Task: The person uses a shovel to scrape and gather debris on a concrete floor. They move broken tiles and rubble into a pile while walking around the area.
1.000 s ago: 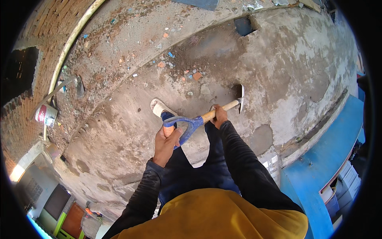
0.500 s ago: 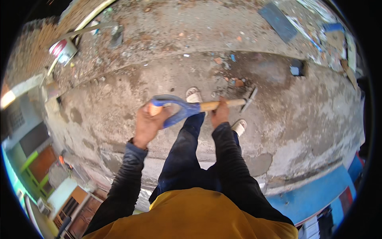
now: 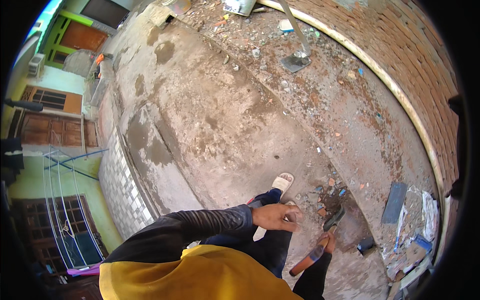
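Observation:
My right hand [image 3: 327, 242] is wrapped round the wooden shaft of a shovel [image 3: 310, 258], at the lower right. Its dark blade [image 3: 335, 218] is beyond the hand, by a patch of rubble; the handle end points back toward me. My left hand [image 3: 276, 217] is off the shovel, in front of my body above my legs. Its fingers are loosely curled, with a gap to the thumb and nothing between them. Below it shows one of my sandals [image 3: 283, 183] on the concrete.
Rubble [image 3: 327, 197] lies near a square hole [image 3: 366, 246] in the concrete. Another shovel [image 3: 296, 61] lies on the debris strip, along a pale pipe [image 3: 400, 95] and brick wall. A dark flat panel [image 3: 395, 202] is at right. At left stands a clothes rack [image 3: 65, 215].
My left hand has let go of the shovel's blue grip; my right hand still holds the shaft. The view has turned left, and the shovel now sits lower right, with its blade pointing away.

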The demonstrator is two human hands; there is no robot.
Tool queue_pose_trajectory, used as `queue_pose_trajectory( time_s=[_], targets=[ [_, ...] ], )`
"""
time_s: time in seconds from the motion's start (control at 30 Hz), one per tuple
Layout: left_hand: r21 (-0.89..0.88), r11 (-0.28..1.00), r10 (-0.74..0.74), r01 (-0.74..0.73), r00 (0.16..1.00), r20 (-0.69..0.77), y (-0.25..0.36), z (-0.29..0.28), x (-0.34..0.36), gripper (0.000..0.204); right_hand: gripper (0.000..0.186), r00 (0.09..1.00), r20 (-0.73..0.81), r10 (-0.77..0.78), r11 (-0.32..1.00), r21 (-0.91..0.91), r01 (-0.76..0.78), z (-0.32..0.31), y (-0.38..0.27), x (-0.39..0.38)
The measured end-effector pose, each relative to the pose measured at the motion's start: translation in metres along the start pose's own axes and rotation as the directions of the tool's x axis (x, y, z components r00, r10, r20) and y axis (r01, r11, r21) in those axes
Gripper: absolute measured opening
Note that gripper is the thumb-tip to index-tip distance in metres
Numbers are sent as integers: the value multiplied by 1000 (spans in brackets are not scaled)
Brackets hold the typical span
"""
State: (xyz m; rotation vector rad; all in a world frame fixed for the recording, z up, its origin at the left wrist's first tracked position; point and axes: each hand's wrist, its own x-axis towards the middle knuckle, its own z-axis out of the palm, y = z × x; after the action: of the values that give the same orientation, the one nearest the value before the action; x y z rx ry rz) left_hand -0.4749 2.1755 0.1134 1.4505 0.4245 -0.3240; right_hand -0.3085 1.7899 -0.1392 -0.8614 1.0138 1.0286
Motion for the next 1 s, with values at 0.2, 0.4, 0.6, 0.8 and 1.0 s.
queue_pose_trajectory(
  time_s=[0.2,0.4,0.6,0.8,1.0],
  targets=[
    [504,607,-434,614,788,-437,-63,-48,-160,69,22,930,-365,-51,291,-896,-336,-82,-44,-69],
    [166,808,-507,565,811,-290,-111,-36,-240,79,24,994,-98,-39,-176,-979,-103,112,23,-52],
    [201,933,-218,298,914,-343,-120,-100,-269,61,25,990,126,66,-348,-927,141,361,136,-46],
    [223,894,-260,388,857,-445,-97,-282,-314,64,27,975,191,111,-444,-869,221,539,242,-38],
    [275,858,-61,435,616,-785,-29,-501,-374,59,28,967,226,119,-505,-824,255,656,301,-30]
  ],
)
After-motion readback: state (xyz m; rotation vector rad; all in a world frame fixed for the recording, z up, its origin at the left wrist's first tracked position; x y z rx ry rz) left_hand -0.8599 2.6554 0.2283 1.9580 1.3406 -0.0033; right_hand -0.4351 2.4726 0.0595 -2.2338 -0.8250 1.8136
